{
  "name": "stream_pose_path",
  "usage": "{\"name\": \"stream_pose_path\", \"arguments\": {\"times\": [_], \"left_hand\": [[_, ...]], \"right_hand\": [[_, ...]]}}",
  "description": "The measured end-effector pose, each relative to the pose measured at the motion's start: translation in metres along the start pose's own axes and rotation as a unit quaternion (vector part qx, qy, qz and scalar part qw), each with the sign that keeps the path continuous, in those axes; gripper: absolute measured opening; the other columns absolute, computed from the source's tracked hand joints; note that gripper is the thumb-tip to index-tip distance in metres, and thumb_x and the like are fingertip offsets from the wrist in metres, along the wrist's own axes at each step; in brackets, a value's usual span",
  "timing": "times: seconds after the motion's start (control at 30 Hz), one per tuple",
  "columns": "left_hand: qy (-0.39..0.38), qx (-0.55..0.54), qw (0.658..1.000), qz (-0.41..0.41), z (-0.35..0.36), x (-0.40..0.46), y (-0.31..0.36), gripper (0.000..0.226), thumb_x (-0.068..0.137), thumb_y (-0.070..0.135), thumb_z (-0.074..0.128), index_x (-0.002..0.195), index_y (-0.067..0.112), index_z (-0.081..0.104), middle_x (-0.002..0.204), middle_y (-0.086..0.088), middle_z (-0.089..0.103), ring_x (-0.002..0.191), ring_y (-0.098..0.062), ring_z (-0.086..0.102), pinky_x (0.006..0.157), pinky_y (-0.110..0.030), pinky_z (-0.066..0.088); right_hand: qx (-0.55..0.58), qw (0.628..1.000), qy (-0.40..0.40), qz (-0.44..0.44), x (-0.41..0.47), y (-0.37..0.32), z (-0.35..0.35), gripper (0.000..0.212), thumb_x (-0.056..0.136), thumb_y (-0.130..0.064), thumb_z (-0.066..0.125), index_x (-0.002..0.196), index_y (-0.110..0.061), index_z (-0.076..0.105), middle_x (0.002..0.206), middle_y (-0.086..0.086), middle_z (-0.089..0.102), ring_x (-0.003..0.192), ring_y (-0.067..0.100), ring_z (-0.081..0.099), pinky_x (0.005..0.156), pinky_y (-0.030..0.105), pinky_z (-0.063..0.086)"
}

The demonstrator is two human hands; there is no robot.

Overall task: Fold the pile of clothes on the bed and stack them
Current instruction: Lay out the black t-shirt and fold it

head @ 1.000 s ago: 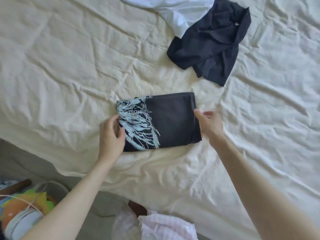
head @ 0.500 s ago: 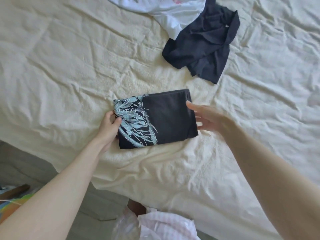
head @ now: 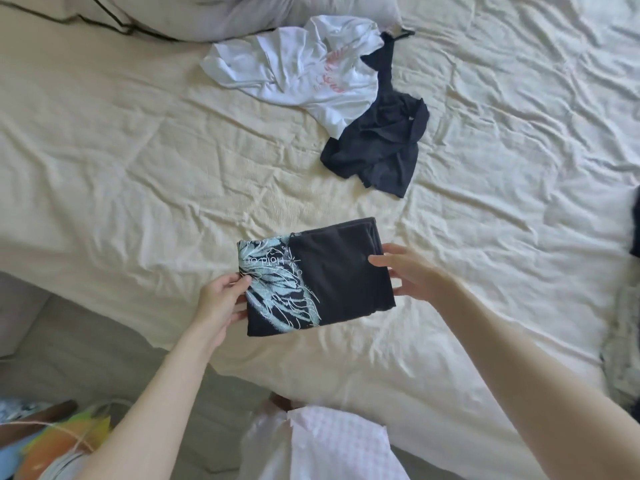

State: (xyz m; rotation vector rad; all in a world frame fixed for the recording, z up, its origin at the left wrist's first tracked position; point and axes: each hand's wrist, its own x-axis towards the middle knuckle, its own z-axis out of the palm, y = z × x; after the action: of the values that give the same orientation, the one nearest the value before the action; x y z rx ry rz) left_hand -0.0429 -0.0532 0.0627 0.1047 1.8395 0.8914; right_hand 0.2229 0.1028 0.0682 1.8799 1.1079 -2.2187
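Folded black shirt (head: 332, 271), printed with a pale blue design on its left half, is held between both hands above the near part of the bed (head: 104, 174). Its left edge is pinched by the left hand (head: 221, 299), thumb on top and fingers curled beneath the cloth. Its right edge is met by the right hand (head: 412, 271), whose thumb lies across the top face while the fingers are spread along the edge; whether those fingers are tucked under the fold cannot be told. Whether the shirt rests on the sheet or is lifted just clear of it cannot be told either.

Farther toward the head of the bed, a crumpled white shirt (head: 294, 71) with pink lettering is seen, and a crumpled dark garment (head: 377, 150) is laid just beside it, overlapping its right edge. A grey pillow (head: 242, 12) is seen at the far edge. Something dark (head: 635, 226) is cut off at the right edge of the view.
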Motion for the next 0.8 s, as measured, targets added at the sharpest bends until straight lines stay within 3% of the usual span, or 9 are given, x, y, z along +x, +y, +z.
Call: {"name": "stream_pose_path", "arguments": {"times": [0.23, 0.47, 0.63, 0.73, 0.8], "left_hand": [[-0.015, 0.059, 0.996, 0.071, -0.027, -0.085, 0.028, 0.005, 0.093, 0.016, 0.057, 0.089, 0.016, 0.060, 0.093, -0.005, 0.068, 0.074, -0.019, 0.067, 0.048, -0.022, 0.051], [-0.070, 0.126, 0.984, 0.106, -0.020, -0.123, 0.049, 0.006, 0.092, 0.016, 0.058, 0.093, 0.012, 0.062, 0.095, -0.008, 0.068, 0.080, -0.022, 0.067, 0.054, -0.026, 0.050], [-0.130, 0.176, 0.960, 0.175, 0.027, -0.145, 0.089, 0.015, 0.093, 0.013, 0.057, 0.104, 0.003, 0.060, 0.095, -0.011, 0.065, 0.081, -0.020, 0.063, 0.058, -0.027, 0.050], [-0.176, 0.187, 0.943, 0.214, 0.070, -0.168, 0.110, 0.009, 0.093, 0.012, 0.057, 0.098, 0.006, 0.061, 0.087, -0.005, 0.065, 0.075, -0.016, 0.062, 0.058, -0.027, 0.051], [-0.207, 0.203, 0.928, 0.234, 0.102, -0.186, 0.119, 0.006, 0.093, 0.012, 0.057, 0.092, 0.010, 0.062, 0.087, -0.005, 0.065, 0.077, -0.019, 0.061, 0.066, -0.034, 0.054]], "right_hand": [[0.093, 0.995, 0.004, -0.031, -0.108, 0.027, 0.018, 0.028, 0.092, -0.015, 0.059, 0.119, -0.023, 0.061, 0.119, 0.000, 0.063, 0.108, 0.022, 0.060, 0.082, 0.044, 0.052], [0.148, 0.985, 0.054, -0.070, -0.177, 0.054, 0.015, 0.027, 0.091, -0.013, 0.059, 0.118, -0.020, 0.061, 0.118, 0.004, 0.065, 0.105, 0.022, 0.062, 0.075, 0.040, 0.054], [0.200, 0.966, 0.117, -0.111, -0.226, 0.064, -0.009, 0.024, 0.092, -0.013, 0.058, 0.115, -0.017, 0.061, 0.115, 0.005, 0.065, 0.103, 0.022, 0.063, 0.074, 0.040, 0.054], [0.240, 0.949, 0.148, -0.140, -0.258, 0.081, -0.036, 0.023, 0.092, -0.015, 0.058, 0.114, -0.018, 0.062, 0.113, 0.004, 0.066, 0.100, 0.021, 0.064, 0.070, 0.037, 0.054], [0.273, 0.936, 0.168, -0.143, -0.277, 0.095, -0.056, 0.022, 0.092, -0.015, 0.059, 0.113, -0.018, 0.063, 0.113, 0.004, 0.067, 0.101, 0.022, 0.064, 0.070, 0.038, 0.054]]}}
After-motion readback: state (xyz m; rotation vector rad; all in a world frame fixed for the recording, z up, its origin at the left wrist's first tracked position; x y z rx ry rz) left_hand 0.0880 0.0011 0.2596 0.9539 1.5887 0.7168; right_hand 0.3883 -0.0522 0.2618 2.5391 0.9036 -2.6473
